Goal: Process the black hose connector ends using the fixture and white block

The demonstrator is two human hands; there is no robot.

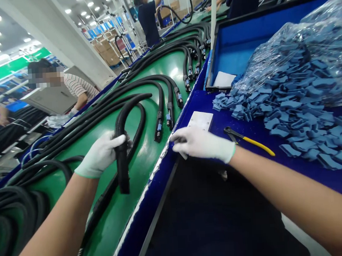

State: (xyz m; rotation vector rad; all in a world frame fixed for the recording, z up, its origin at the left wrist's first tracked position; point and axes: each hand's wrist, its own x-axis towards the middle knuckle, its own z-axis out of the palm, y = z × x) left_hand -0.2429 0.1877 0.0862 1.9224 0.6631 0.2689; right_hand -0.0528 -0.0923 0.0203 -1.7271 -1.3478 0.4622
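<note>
With the left grip [99, 154] clasped round the black hose [122, 165], steady its six-o'clock end; whether the right grip [199, 142], at three o'clock, holds anything, I cannot tell.

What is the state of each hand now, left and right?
Left hand: closed on a black hose.
Right hand: fingers bent, near the pale block; whether it holds something cannot be told.
</note>
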